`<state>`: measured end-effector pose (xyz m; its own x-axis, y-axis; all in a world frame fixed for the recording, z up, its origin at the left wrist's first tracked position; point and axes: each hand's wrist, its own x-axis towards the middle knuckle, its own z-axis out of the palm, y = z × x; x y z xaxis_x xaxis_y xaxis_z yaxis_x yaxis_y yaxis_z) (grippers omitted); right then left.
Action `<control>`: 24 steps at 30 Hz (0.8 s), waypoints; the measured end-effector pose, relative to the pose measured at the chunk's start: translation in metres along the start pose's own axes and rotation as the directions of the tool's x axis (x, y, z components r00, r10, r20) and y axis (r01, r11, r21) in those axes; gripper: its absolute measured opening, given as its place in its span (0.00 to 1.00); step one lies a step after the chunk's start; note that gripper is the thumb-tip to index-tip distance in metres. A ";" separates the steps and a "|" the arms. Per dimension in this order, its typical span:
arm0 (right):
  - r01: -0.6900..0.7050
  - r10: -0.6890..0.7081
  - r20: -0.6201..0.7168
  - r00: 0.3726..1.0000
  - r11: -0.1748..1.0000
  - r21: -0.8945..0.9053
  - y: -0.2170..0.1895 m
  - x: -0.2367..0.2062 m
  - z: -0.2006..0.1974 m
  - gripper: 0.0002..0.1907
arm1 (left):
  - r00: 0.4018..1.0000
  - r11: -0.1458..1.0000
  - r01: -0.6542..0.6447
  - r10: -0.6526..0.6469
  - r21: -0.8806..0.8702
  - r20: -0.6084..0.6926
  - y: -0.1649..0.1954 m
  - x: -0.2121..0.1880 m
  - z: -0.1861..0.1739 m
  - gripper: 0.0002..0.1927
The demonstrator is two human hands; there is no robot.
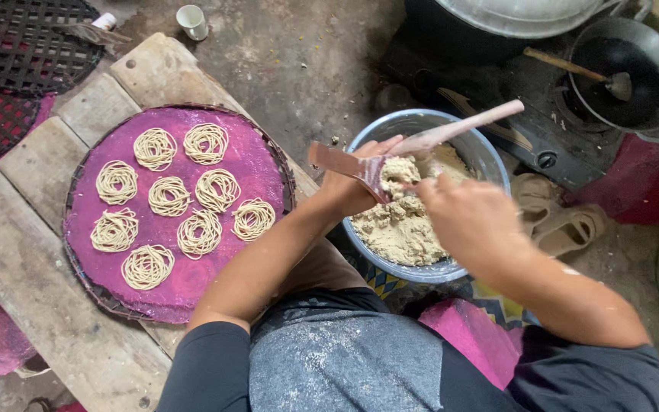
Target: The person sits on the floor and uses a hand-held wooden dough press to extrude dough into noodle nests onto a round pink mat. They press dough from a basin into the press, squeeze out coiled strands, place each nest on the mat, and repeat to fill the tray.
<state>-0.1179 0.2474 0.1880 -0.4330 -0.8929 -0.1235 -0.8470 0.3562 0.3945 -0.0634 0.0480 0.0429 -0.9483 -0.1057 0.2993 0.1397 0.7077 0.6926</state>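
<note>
1. The round tray (265, 164) is magenta, its rim dark woven.
2. The noodle coils (169, 196) are pale cream.
3. The dough (398, 225) is beige, in a grey-blue bowl (490, 152).
4. The press (421, 143) is pinkish-brown.
5. The woven mats (17, 46) are black lattice.

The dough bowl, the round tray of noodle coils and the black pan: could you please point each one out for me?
dough bowl (490, 149): head view, on its bare inner wall at the right.
round tray (257, 156): head view, on bare purple surface near the right rim.
black pan (654, 65): head view, on its dark inner wall.
</note>
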 end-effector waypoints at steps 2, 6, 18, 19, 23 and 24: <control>0.061 -0.060 -0.059 0.996 0.998 0.017 -0.004 0.001 0.011 0.10 | 0.998 0.995 0.062 -0.061 0.074 -0.015 -0.002 -0.004 0.001 0.45; -0.208 0.175 0.127 0.976 0.926 0.316 0.026 -0.026 0.006 0.12 | 0.990 0.987 0.115 -0.104 0.111 -0.094 -0.015 -0.002 -0.018 0.46; 0.101 0.434 -0.097 0.896 0.015 0.995 -0.056 -0.028 0.162 0.24 | 0.952 0.988 0.093 -0.052 0.122 -0.301 -0.007 0.029 -0.012 0.51; 0.050 0.404 0.027 0.914 -0.178 0.983 -0.047 -0.033 0.166 0.23 | 0.949 0.986 0.100 -0.054 0.134 -0.311 -0.006 0.030 -0.013 0.52; -0.008 0.508 0.122 0.852 -0.220 0.976 -0.026 -0.021 0.167 0.23 | 0.956 0.989 0.113 -0.083 0.092 -0.282 0.007 0.031 -0.008 0.58; -0.045 0.507 0.121 0.854 -0.159 0.986 -0.030 -0.014 0.166 0.23 | 0.942 0.990 0.091 -0.051 0.106 -0.331 0.009 0.029 -0.007 0.57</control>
<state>-0.1378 0.2954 0.0269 -0.8361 -0.5484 -0.0152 -0.1499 0.2550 -0.9552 -0.0880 0.0458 0.0624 -0.8063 -0.3670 0.4638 0.0220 0.7651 0.6436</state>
